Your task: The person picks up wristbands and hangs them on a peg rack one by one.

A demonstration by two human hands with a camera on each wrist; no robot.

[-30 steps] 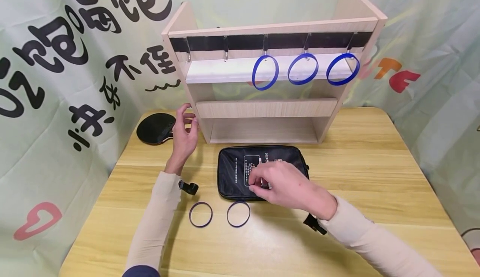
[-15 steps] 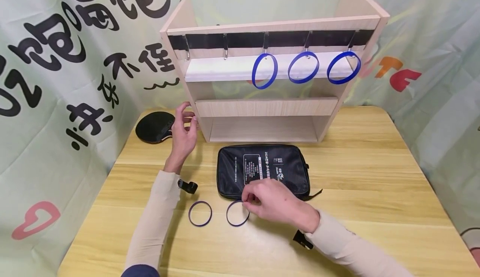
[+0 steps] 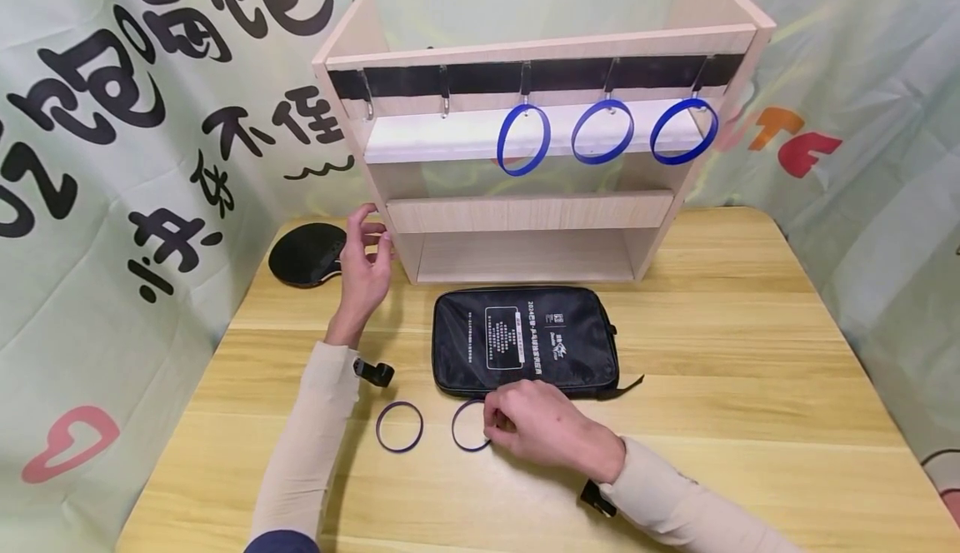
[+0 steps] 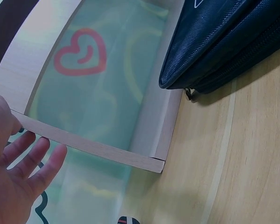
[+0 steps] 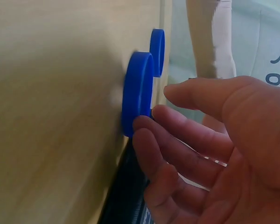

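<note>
Two blue rings lie on the table: the left ring (image 3: pixel 400 427) by itself, the right ring (image 3: pixel 459 435) at my right hand's fingertips. My right hand (image 3: pixel 543 424) is beside that nearer ring (image 5: pixel 137 93); in the right wrist view the thumb stands apart from the fingers, and the fingertips touch or nearly touch the ring's edge. The farther ring (image 5: pixel 157 52) shows behind it. My left hand (image 3: pixel 365 274) is at the left side panel of a wooden shelf (image 3: pixel 532 216), its loosely bent fingers (image 4: pixel 49 170) against the panel's edge. Three blue rings, one being the middle ring (image 3: pixel 602 159), hang from hooks.
A black zip case (image 3: pixel 480 299) lies between the shelf and the table rings. Behind my left hand lies a black table tennis bat (image 3: pixel 303 255). Two hooks at the shelf's left bear no rings. A printed curtain (image 3: pixel 112 320) stands behind the table.
My right hand has moved down and slightly left from over the black case to the right table ring. The left hand has stayed at the shelf's side.
</note>
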